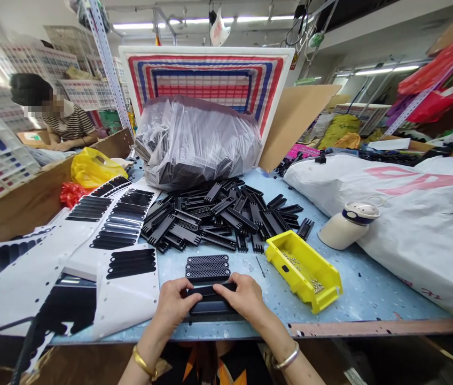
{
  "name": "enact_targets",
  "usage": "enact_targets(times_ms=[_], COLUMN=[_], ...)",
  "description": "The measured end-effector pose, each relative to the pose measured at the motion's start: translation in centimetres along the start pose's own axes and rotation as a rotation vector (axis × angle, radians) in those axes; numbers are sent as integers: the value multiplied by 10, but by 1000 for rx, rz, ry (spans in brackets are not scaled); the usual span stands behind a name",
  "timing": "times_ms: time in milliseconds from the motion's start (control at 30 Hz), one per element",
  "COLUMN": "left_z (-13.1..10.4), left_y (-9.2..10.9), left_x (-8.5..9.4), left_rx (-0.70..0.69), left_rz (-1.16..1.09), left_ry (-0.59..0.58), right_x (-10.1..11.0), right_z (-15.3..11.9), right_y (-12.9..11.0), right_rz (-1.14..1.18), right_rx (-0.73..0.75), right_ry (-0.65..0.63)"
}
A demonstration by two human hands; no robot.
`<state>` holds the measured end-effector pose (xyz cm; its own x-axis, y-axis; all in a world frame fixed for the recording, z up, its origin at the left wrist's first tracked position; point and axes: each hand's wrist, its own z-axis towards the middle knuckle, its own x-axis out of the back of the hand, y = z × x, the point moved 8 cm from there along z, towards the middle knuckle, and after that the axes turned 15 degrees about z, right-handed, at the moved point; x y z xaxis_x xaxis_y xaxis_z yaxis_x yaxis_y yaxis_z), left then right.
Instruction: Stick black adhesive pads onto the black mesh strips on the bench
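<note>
Near the table's front edge, my left hand (173, 300) and my right hand (246, 295) pinch opposite ends of a flat black plastic strip (206, 294). Both thumbs press on its top face. More smooth black strips (212, 308) lie side by side just under and in front of it. Right behind my fingers sit several black strips with a mesh pattern (208, 266), their ends showing small shiny dots. A large heap of loose black plastic pieces (210, 214) spreads farther back. To my left is a white backing sheet with black stickers (130, 291).
A yellow bin (290, 280) with small metal balls stands at right, beside a cream bottle (349, 224) and a white sack (411, 214). Behind the heap, a plastic-covered bundle (202, 139) leans in a striped crate (210, 52). Another person (64, 120) sits at far left.
</note>
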<state>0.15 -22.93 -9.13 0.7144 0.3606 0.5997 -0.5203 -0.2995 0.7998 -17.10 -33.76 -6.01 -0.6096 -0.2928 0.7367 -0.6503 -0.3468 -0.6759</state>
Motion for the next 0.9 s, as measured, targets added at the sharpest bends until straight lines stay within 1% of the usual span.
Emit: enact_targets(times_ms=[67, 233, 400, 433, 467, 533, 567, 600, 633, 667, 700, 733, 767, 833, 867, 900], left_z=[0, 2, 4, 3, 2, -5, -12, -20, -29, -37, -44, -48, -49, -49, -49, -49], left_y=[-1, 0, 3, 4, 5, 16, 27, 40, 54, 67, 78, 87, 93, 98, 96, 94], left_x=[0, 1, 3, 5, 9, 19, 23, 24, 21, 14, 3, -9, -21, -39, -43, -42], left_rx=[10, -1, -24, -25, -36, -123, -210, -328, -462, -592, -698, -772, -812, -822, -812, -800], left_rz=[-13, -34, 50, 95, 147, 253, 291, 313, 321, 327, 339, 361, 393, 462, 485, 497], left_ry=[-2, -7, -34, -24, 15, 182, 286, 378, 439, 453, 424, 364, 288, 149, 109, 95], right_x=[0, 2, 2, 1, 1, 1, 0, 0, 0, 0, -1, -1, -1, -2, -2, -2], right_z=[0, -2, 3, 4, 5, 6, 6, 7, 7, 7, 8, 8, 8, 8, 8, 8], right_y=[0, -2, 10, 12, 14, 17, 18, 19, 21, 22, 22, 23, 23, 23, 22, 22], right_rz=[32, 137, 199, 203, 203, 195, 189, 182, 174, 166, 159, 151, 144, 129, 121, 112], right_rx=[18, 154, 138, 133, 131, 131, 130, 129, 128, 128, 130, 132, 136, 145, 151, 157], right_ry=[-40, -139, -183, -187, -187, -175, -165, -155, -145, -137, -130, -125, -122, -123, -125, -128])
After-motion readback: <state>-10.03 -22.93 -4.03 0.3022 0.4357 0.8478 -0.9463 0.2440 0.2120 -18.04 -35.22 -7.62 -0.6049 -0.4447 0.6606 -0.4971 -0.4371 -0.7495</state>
